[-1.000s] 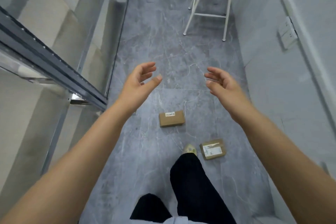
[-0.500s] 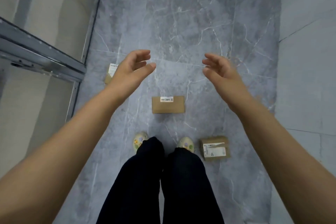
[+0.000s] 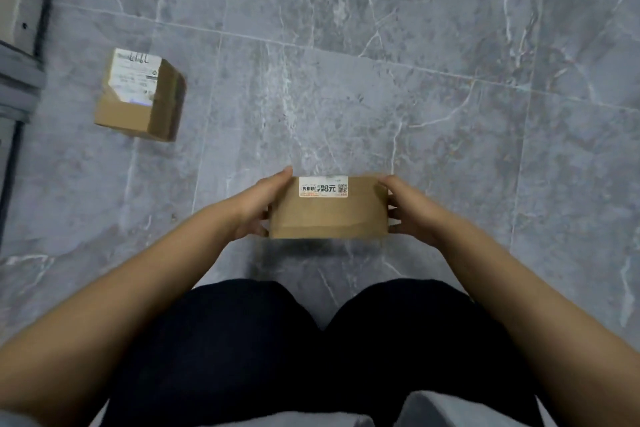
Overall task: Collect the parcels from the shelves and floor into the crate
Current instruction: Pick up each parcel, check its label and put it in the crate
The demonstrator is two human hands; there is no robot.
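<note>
A flat brown cardboard parcel (image 3: 328,215) with a white printed sticker lies low over the grey floor in front of my knees. My left hand (image 3: 258,206) grips its left end and my right hand (image 3: 410,210) grips its right end, fingers wrapped around the sides. Whether it still rests on the floor I cannot tell. A second, taller brown parcel (image 3: 142,97) with a white shipping label on top sits on the floor to the left, apart from my hands. No crate is in view.
The grey marble-pattern tiled floor (image 3: 450,80) fills the view. A grey metal shelf frame (image 3: 17,80) stands at the left edge, close to the second parcel. My dark-trousered knees (image 3: 311,340) are bent below the held parcel.
I have crouched down, so the floor is much closer. Both hands went from open in the air down onto the ends of the flat parcel. The parcel by my right foot has left the view.
</note>
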